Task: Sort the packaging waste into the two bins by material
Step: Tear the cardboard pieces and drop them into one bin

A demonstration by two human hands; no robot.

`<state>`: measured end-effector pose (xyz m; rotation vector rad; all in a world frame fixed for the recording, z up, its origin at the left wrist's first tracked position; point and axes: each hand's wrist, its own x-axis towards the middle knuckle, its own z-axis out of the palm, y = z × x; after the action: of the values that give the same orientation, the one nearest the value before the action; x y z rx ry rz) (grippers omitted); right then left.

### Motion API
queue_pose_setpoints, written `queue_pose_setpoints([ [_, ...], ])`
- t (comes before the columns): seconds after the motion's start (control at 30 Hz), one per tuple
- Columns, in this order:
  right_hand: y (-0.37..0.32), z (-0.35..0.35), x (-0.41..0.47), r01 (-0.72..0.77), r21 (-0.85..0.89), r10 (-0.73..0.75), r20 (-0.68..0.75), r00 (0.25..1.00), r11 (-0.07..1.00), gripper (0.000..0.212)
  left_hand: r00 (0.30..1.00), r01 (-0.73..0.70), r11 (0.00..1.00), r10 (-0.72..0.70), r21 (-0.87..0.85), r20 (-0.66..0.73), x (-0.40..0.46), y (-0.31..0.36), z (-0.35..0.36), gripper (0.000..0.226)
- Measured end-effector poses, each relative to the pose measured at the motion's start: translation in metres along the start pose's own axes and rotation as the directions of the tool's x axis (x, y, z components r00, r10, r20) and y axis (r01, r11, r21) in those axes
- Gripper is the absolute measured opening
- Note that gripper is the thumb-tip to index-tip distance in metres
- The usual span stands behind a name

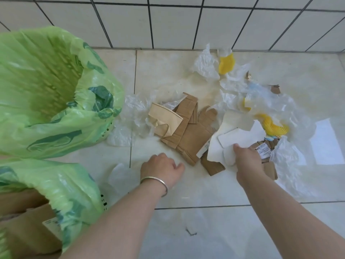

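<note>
Risk sits mainly with the right hand (246,157), which pinches a sheaf of white paper pieces (235,135) at their near edge, thumb on top. The sheets overlap loosely and fan away from the grip, so a quick lift may shed one or two back onto the floor tiles (186,193). Clear plastic film (285,152) lies just beside the paper and partly under it; film could cling and ride along into the paper load, spoiling the sort. Brown cardboard scraps (188,131) lie touching the sheaf on its left and could be dragged. Left hand (160,169) hovers low over the tiles near the cardboard's near corner, fingers loosely curled, apparently holding nothing, though the fingertips are hidden. Long axis of the paper sheaf runs from the grip up and away toward the wall, leaning a little left; free ends point away from the person. Near bin (61,184) at lower left already holds cardboard; far bin (56,71) above it looks empty, its bottom hard to read through the green liner. Yellow plastic bits (272,126) wait farther right.
</note>
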<state>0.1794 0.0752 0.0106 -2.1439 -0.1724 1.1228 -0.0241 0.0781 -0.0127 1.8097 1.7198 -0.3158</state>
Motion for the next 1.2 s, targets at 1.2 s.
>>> queue_pose_setpoints([
  [1.2, 0.024, 0.056, -0.001, -0.054, 0.217, -0.01, 0.287, 0.958, 0.975, 0.019, 0.968, 0.242, 0.574, -0.2, -0.783, 0.152, 0.053, 0.026, -0.003, 0.025],
])
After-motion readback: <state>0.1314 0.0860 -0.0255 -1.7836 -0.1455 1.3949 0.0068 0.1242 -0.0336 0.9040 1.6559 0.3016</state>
